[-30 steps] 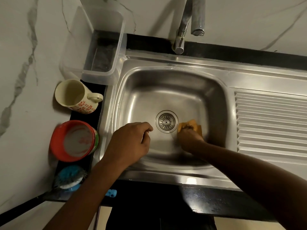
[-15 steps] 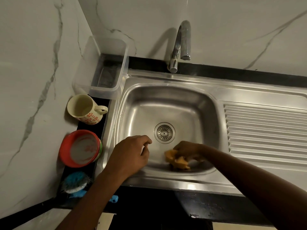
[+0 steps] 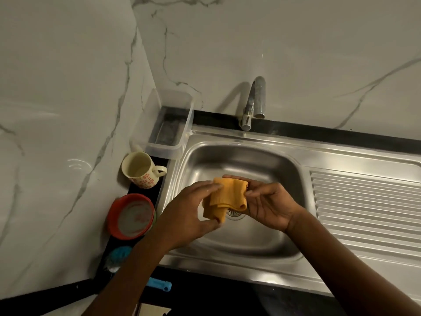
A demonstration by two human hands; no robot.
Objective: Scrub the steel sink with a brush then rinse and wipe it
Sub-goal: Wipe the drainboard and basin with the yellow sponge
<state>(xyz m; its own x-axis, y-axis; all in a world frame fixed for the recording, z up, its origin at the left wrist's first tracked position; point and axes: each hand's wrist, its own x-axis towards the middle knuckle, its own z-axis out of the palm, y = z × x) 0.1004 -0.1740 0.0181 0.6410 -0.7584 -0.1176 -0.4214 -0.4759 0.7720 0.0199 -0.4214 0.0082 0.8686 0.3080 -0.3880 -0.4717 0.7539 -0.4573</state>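
A: Where is the orange cloth point(image 3: 227, 197) now?
B: It is held in the air over the steel sink point(image 3: 250, 245), just above the drain point(image 3: 235, 215) — it does not touch the basin.
A: And the hands?
B: The left hand point(image 3: 191, 210) pinches its left edge between thumb and curled fingers. The right hand point(image 3: 271, 206) pinches the right end with the fingertips. The cloth hangs folded between them, its long side running left to right.
A: Which step is this?
B: The wiping, I think — either hand can press it straight down.
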